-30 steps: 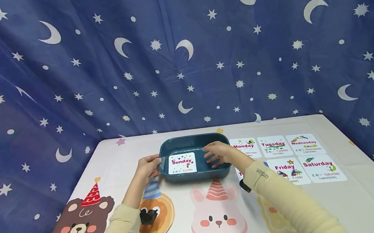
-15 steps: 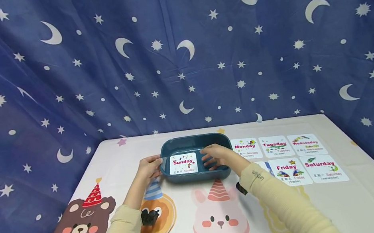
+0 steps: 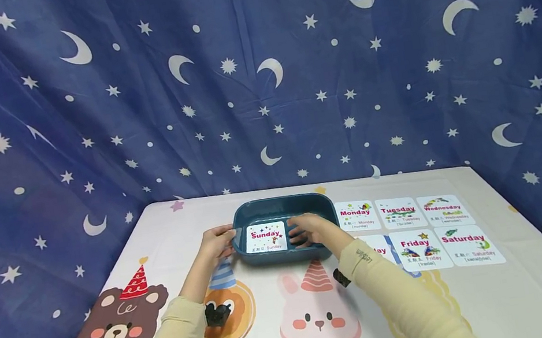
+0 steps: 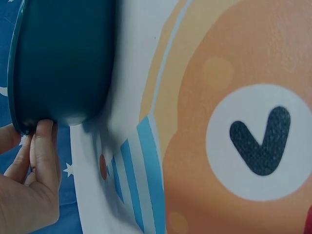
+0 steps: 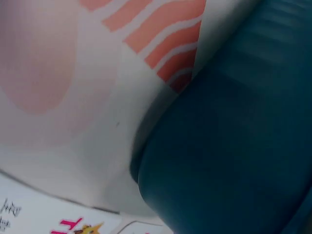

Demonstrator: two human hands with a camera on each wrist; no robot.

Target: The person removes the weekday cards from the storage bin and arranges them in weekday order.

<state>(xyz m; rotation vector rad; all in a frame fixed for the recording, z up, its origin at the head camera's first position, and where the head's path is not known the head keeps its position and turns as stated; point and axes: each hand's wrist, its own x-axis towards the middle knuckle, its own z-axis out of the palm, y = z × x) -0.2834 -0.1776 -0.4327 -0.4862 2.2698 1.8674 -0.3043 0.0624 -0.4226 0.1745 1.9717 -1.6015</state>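
A dark teal basin (image 3: 274,259) stands at the middle of the table, and a white "Sunday" card (image 3: 265,238) lies inside it. My left hand (image 3: 216,244) holds the basin's left rim; the left wrist view shows its thumb and fingers (image 4: 45,151) on either side of the edge. Reaching in over the right side, my right hand (image 3: 314,228) has its fingers a little bent and apart, close to the card's right edge, with nothing seen in them. Only the basin's outer wall (image 5: 219,146) and the tablecloth appear in the right wrist view, without the hand.
Right of the basin lie cards in two rows: Monday (image 3: 357,216), Tuesday (image 3: 398,213), Wednesday (image 3: 444,209), then Friday (image 3: 422,250) and Saturday (image 3: 469,245). My right sleeve (image 3: 405,295) partly covers another card (image 3: 380,245). A starry curtain (image 3: 257,77) hangs behind the table.
My right hand has moved left inside the basin, nearer to the Sunday card. The left hand keeps its hold on the rim.
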